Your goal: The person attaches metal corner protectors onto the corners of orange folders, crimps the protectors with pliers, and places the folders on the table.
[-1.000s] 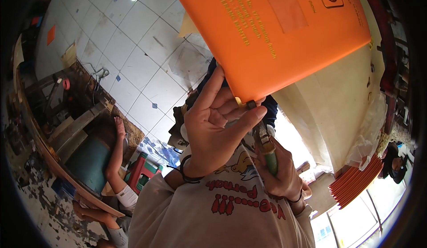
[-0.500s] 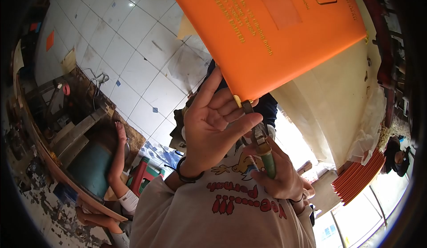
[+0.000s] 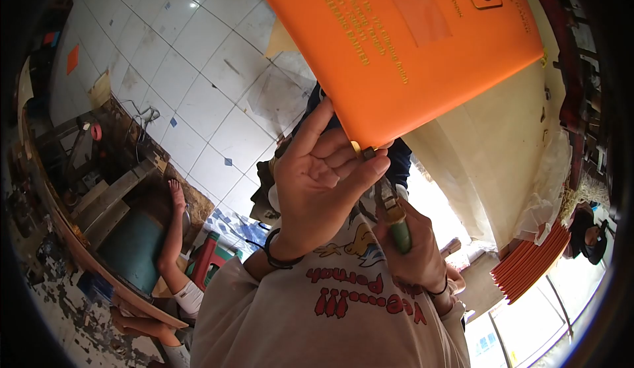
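An orange folder cover [image 3: 422, 71] with gold lettering fills the top of the view, one corner pointing down towards me. A small gold metal corner piece [image 3: 356, 147] sits at that corner. My left hand [image 3: 320, 176] supports the corner, with its fingers under the edge and its thumb over the pliers' tip. My right hand [image 3: 416, 246] is closed round green-handled pliers [image 3: 398, 226]. Their jaws are at the folder's corner beside the gold piece, partly hidden behind my left thumb.
A stack of orange covers [image 3: 531, 262] lies at right, near a dark bundle [image 3: 588, 233]. Pale sheeting [image 3: 475, 163] spreads below the folder. Another person's bare leg [image 3: 174, 249] extends at left, beside a teal surface [image 3: 132, 256]. White tiled floor [image 3: 205, 104] lies beyond.
The folder's corner and my left hand have shifted slightly right. The pliers have turned a little in my right hand, and more of their jaws is hidden behind my left thumb.
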Demonstrator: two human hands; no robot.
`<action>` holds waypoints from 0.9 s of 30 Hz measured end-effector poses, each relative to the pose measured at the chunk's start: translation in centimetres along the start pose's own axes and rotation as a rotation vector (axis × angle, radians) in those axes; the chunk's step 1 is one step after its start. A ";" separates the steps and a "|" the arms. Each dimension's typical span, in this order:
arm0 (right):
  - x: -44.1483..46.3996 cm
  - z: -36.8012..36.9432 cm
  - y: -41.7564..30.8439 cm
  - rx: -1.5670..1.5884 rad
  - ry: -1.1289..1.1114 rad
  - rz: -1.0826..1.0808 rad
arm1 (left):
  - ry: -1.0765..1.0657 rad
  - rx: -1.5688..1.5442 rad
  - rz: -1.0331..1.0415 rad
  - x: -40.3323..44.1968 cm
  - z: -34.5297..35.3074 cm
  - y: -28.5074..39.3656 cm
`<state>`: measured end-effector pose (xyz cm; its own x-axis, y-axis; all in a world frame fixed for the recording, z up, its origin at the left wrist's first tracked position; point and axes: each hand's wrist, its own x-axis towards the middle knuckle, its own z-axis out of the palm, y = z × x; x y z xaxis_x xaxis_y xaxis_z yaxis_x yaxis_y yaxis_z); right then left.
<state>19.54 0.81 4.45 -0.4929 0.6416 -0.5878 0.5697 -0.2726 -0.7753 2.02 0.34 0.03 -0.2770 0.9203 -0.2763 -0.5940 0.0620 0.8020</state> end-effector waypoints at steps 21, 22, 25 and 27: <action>-0.2 -0.2 -0.3 0.022 0.032 -0.149 | 0.038 0.031 0.034 -0.1 0.5 -0.2; -0.1 -0.2 -0.2 0.027 0.026 -0.152 | 0.042 0.029 0.025 0.0 0.5 -0.1; 0.0 -0.3 0.4 0.028 0.012 -0.139 | 0.031 0.036 0.039 0.1 0.3 -0.3; -0.1 -0.3 0.7 0.013 0.007 -0.103 | 0.031 0.041 0.055 0.2 0.3 -0.4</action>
<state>20.23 0.79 4.03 -0.5438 0.6715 -0.5033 0.5079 -0.2141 -0.8344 2.46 0.57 -0.19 -0.3321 0.9105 -0.2465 -0.5462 0.0274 0.8372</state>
